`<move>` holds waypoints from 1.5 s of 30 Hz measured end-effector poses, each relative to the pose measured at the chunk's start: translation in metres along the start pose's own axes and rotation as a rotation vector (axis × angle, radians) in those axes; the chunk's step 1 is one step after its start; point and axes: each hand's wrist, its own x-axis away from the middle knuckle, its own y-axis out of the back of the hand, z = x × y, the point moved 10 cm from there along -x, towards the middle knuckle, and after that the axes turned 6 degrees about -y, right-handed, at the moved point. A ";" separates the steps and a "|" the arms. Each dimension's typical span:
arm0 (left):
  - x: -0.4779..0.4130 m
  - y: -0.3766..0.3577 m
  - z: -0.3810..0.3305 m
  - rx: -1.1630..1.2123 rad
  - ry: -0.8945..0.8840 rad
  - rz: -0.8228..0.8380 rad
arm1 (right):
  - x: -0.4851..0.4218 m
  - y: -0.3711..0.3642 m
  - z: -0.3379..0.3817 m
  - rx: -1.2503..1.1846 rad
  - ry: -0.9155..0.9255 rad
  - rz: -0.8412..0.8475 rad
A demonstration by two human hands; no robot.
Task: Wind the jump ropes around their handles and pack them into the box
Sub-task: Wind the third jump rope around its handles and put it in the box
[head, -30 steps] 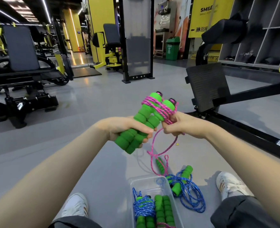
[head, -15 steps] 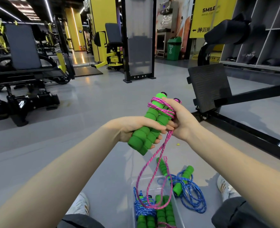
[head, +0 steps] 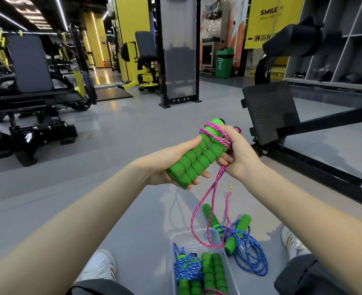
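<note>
- Nearest, between two white shoes (head: 99, 265): a clear box (head: 182, 236) on the grey floor, with a blue-wound bundle (head: 187, 267) at its left and a packed handle pair (head: 214, 271) just beside that.
- Just right of the box: a loose blue rope (head: 254, 256) heaped on the floor, one green foam grip lying across the heap.
- Above and beyond the box, raised in both hands: the green handles (head: 197, 158), side by side, tilted up and away.
- Left hand (head: 171, 167) wrapped round their lower ends, thumb laid along the top, fingertips curled underneath.
- Right hand (head: 237, 152) closed over their upper ends, fingers curled round the pink rope (head: 210, 199); a few turns of it wound about the handle tops.
- From the right hand down: a long slack loop of pink rope, hanging to the far right corner of the box.
- Behind the hands: a black footplate (head: 269, 111) on a machine frame.
- Farthest back: a green bin (head: 224, 62) near a yellow wall.
</note>
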 end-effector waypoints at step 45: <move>0.006 0.019 0.005 -0.017 0.006 0.091 | 0.003 0.000 -0.028 0.503 -0.149 0.357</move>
